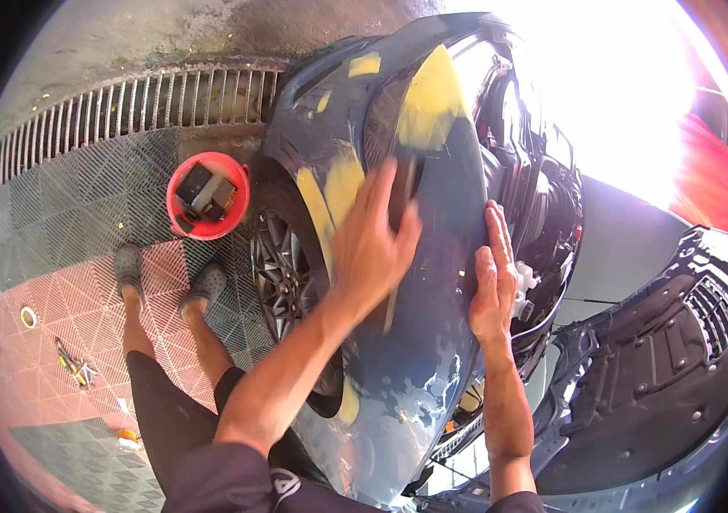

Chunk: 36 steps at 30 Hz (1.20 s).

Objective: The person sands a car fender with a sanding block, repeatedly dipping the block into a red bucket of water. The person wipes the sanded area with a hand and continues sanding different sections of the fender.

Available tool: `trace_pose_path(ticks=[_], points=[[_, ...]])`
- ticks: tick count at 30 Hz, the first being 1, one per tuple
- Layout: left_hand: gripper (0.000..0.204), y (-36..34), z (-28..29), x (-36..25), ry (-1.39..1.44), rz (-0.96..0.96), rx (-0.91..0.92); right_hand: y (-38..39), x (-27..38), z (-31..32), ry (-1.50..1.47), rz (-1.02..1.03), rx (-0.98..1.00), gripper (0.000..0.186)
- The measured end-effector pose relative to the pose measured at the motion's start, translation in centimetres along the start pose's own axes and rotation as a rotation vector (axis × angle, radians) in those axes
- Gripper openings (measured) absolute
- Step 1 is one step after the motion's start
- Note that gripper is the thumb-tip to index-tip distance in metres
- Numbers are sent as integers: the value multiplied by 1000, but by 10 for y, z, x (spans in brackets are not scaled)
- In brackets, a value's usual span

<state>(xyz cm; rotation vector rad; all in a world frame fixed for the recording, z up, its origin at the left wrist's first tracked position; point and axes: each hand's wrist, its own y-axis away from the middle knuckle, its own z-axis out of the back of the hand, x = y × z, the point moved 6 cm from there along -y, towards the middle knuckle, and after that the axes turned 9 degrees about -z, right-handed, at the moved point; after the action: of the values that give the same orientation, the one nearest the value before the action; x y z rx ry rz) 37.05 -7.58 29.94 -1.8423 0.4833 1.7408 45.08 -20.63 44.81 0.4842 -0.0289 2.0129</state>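
Note:
My left hand lies over the dark grey front fender of a car, fingers stretched forward and thumb apart. Beneath it is a long, narrow, blurred strip, showing past the hand at both ends; its middle is hidden and its exact kind is unclear. My right hand rests open along the fender's inner edge, beside the engine bay, with its fingers straight and close together. Yellow filler patches mark the fender toward the front and around the wheel arch.
A red bucket holding dark blocks stands left of the wheel. Beyond it runs a metal floor grate. A tape roll and a small tool lie on the tiles. The raised hood is at right.

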Motion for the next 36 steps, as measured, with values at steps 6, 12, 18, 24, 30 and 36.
trace_pose_path(ticks=[6, 12, 18, 24, 30, 36], points=[[61, -63, -13, 13, -36, 45, 34, -3, -2, -5, -10, 25, 2, 63], [59, 30, 10, -5, -51, 1, 35, 0, -4, -1, -19, 9, 2, 63], [64, -66, -12, 12, -111, 14, 24, -4, 1, -8, -31, 44, 11, 63], [62, 28, 8, -9, 6, 43, 53, -1, -5, -1, -24, 2, 4, 64], [62, -76, -14, 8, -40, 165, 119, -4, 7, -3, -18, 9, 11, 64], [60, 52, 16, -13, 31, 73, 63, -1, -3, 1, -20, -1, 4, 64]])
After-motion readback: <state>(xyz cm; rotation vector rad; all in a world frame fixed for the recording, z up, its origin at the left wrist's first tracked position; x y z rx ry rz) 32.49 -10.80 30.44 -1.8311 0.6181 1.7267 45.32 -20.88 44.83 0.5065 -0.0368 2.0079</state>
